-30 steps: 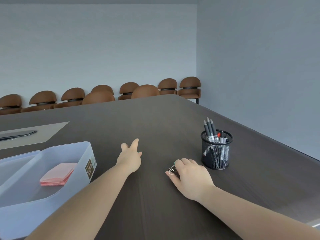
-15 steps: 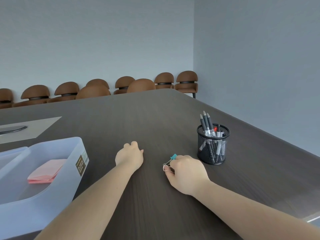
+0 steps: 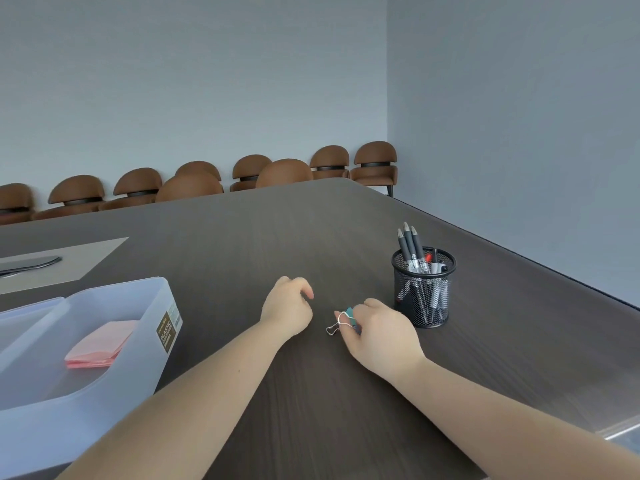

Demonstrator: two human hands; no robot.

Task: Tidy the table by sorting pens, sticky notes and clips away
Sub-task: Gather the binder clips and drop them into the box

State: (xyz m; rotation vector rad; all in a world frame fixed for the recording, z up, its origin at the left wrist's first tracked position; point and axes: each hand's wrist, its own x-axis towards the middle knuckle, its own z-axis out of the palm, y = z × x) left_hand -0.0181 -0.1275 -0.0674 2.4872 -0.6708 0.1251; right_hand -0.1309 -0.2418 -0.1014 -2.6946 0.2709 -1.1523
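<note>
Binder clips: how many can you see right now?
1 for certain: a teal binder clip with silver wire handles, pinched in the right hand just left of the black mesh pen cup. More may be hidden under that hand.

Matt dark wood-grain table (image 3: 311, 393); frosted translucent plastic bin (image 3: 104, 341); black wire-mesh metal pen cup (image 3: 424, 296)

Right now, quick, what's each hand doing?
Left hand: curled into a loose fist, holding nothing that shows.
Right hand: closed on a clip.
</note>
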